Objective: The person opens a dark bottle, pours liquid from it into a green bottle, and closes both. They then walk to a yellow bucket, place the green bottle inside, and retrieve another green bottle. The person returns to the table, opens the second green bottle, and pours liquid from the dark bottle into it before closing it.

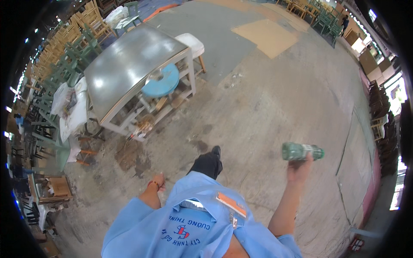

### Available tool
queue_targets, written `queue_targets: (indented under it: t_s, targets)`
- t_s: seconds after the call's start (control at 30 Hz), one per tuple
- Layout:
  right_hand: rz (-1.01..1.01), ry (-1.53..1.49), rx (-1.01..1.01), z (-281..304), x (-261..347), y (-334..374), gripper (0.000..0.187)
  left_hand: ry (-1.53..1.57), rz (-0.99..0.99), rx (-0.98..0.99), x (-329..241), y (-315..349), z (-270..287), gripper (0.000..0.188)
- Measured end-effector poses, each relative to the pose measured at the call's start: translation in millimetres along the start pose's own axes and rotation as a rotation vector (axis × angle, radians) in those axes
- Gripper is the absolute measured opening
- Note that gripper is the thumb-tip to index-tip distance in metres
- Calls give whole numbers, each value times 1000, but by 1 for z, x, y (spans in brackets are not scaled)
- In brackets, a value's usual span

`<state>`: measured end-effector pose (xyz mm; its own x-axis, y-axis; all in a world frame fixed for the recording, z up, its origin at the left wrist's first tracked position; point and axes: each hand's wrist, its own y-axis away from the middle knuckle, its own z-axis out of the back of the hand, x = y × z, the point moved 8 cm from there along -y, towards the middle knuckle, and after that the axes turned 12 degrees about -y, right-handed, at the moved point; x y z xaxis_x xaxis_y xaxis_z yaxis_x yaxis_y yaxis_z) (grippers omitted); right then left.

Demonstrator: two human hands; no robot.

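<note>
Smooth, glossy and metal-like across the table top [133, 64]; see-through, shiny and apparently plastic on the bottle [294, 151]; matt, scuffed and concrete-like over the floor [254, 99]; soft, matt cloth in the shirt [144, 234]; bare wood throughout the chairs [91, 20].

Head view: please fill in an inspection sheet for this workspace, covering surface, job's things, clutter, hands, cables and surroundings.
Surface: grey floor, stained, with a brown sheet lying on it.
Job's things: green bottle, held sideways above the floor, slightly blurred.
Clutter: blue curved item at the side of the grey-topped table.
Hands: right hand grips the bottle; left hand, nothing seen in it.
Cables: nothing seen.
Surroundings: wooden chairs, distant person.
</note>
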<state>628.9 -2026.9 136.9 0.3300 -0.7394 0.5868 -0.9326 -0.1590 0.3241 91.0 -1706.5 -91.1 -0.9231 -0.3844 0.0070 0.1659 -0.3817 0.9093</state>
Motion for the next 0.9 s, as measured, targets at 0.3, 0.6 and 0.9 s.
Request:
queue_targets:
  t_s: [0.3,0.6,0.9]
  targets:
    - [0,489,-89,-63,-99,-245,45,-1157,-947,-86,-445,-32,-12,51]
    - [37,1016,-443,-13,-96,-310,56,-114,-1315,-90,-844,77,111,42]
    - [-264,1498,-3,-143,-245,-535,56,-817,-1434,-642,-997,27,210,36]
